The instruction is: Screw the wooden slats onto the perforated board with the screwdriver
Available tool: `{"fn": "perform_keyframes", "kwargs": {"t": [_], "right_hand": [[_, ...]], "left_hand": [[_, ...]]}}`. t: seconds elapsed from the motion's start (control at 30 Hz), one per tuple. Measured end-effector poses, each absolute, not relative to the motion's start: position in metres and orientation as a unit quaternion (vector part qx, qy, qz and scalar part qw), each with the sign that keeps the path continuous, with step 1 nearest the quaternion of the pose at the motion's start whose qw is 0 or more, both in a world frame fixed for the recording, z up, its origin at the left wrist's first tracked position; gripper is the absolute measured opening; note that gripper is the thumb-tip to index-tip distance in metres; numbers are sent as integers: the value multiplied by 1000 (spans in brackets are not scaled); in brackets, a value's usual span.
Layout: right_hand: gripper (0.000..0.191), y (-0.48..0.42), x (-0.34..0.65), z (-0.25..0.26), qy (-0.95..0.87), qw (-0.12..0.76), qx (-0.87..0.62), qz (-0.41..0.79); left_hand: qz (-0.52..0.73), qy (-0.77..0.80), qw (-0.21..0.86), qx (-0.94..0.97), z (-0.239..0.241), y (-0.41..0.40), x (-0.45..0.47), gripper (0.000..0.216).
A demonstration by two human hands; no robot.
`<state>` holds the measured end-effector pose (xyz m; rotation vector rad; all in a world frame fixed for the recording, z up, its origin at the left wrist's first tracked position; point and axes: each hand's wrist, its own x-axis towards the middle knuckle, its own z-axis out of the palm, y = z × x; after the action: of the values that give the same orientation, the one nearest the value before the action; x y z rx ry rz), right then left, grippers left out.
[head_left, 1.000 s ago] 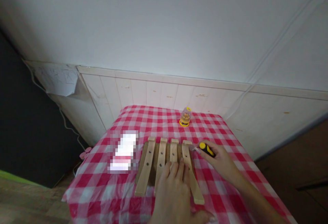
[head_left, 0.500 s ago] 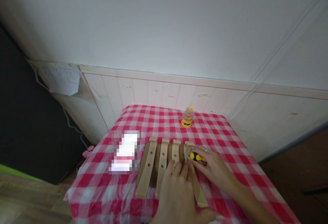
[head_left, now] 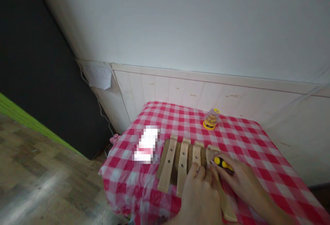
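Note:
A wooden slatted piece [head_left: 177, 163] with several pale slats lies on a table under a red-and-white checked cloth [head_left: 247, 142]. My left hand [head_left: 202, 194] rests flat on its near slats, fingers stretched out. My right hand [head_left: 241, 180] is closed round a yellow-and-black screwdriver [head_left: 223, 165], whose tip meets the rightmost slat near my left fingertips.
A small clear jar with a yellow base [head_left: 210, 119] stands at the table's far side. A blurred white object [head_left: 146, 144] lies left of the slats. Behind is a white panelled wall [head_left: 180, 91]; a dark wall and wooden floor [head_left: 38, 180] lie to the left.
My view has swung left, so the table now sits further right. My right hand moved the screwdriver in from beside the slats onto the rightmost slat. The left hand stayed pressed on the wood.

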<state>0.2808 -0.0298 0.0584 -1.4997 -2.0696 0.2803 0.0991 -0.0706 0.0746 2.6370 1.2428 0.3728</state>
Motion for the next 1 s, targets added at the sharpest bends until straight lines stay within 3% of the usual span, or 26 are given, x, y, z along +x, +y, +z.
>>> {"fn": "perform_keyframes", "kwargs": {"t": [0.2,0.33,0.43,0.63,1.0], "right_hand": [[29,-30,285,52,-773,262,-571,92],[32,-31,285,54,-744,273,-591,151],[35,-31,283,56,-732,271,-604,164],[33,-32,284,53,-739,252,-613,119],[27,-38,278,51,-764,226,-601,64]], "left_hand": [[145,393,101,902,61,-67,107,106],[134,406,99,899,49,-67,112,77],[150,415,102,891,46,-71,113,69],[150,408,120,893,60,-72,106,93],[74,404,200,889,93,-66,96,100]]}}
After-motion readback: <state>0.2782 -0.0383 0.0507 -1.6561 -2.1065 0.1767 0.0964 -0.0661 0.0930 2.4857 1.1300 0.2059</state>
